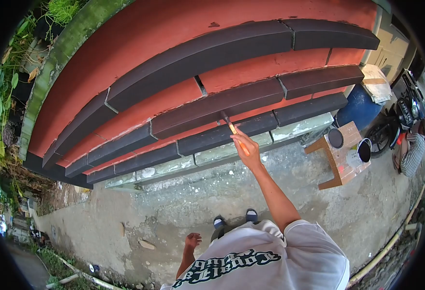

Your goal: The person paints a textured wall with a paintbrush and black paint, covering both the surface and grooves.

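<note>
Head view: the left hand (pixel 192 240) hangs low beside the person's white shirt (pixel 270 261), fingers loosely curled and holding nothing. Up and to the right, the right hand (pixel 245 149) is closed around the paintbrush (pixel 232 127). The brush's long axis runs diagonally, with the handle low and the bristles pointing up-left, touching a dark band (pixel 212 108) of the red wall (pixel 140 29). Further right, a wooden stool (pixel 337 166) carries two paint cans (pixel 365 150).
</note>
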